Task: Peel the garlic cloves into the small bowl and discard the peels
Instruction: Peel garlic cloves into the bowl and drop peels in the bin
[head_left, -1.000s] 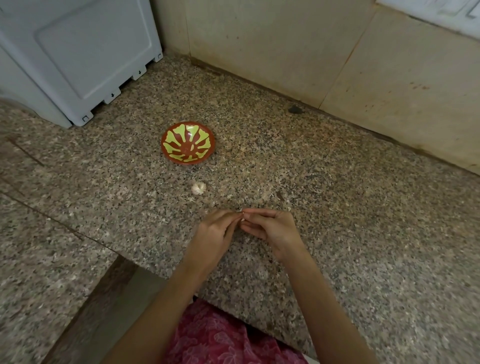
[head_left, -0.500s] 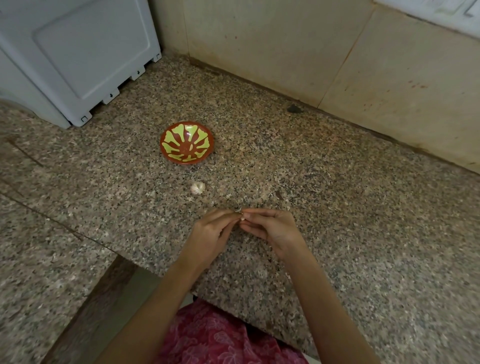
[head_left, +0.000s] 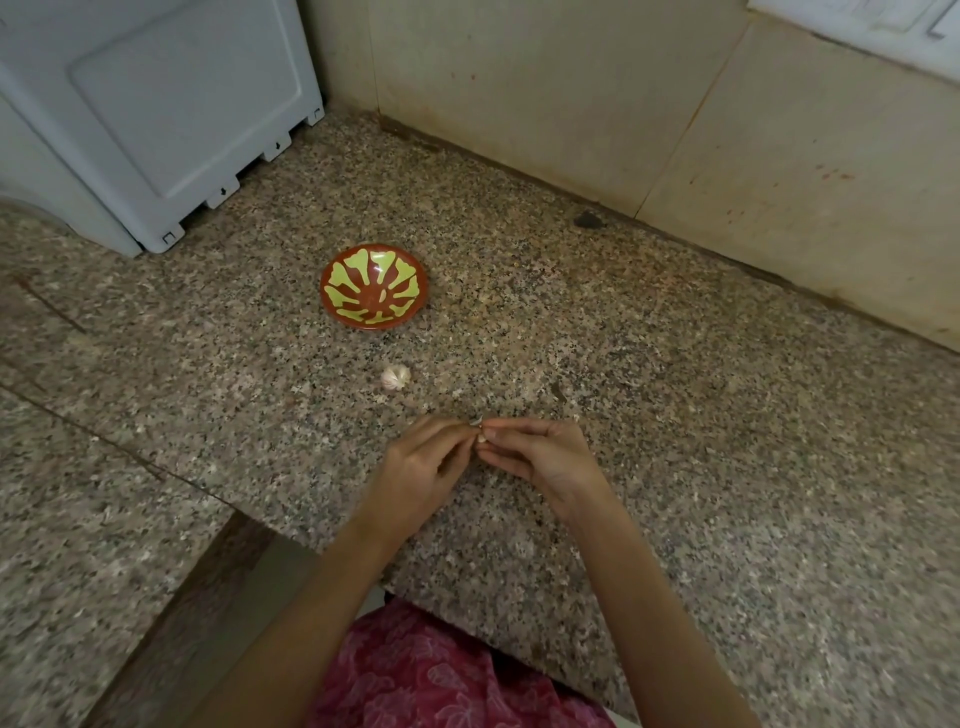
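A small red bowl (head_left: 374, 292) with a yellow-green leaf pattern sits on the granite counter; one pale peeled clove lies inside it. A small garlic bulb (head_left: 396, 377) lies on the counter just in front of the bowl. Nearer to me, my left hand (head_left: 421, 470) and my right hand (head_left: 540, 457) meet fingertip to fingertip. Between them they pinch a small garlic clove (head_left: 482, 438), mostly hidden by the fingers. A thin bit of peel (head_left: 476, 422) sticks up at the fingertips.
A white appliance (head_left: 156, 119) stands at the back left. A beige tiled wall (head_left: 623, 104) runs along the back of the granite counter (head_left: 675, 415). The counter's front edge (head_left: 441, 613) lies close to my body, with a lower granite slab (head_left: 78, 545) at the left.
Both hands stay together at the same spot, with only slight finger movement on the clove. The bowl and bulb have not moved.
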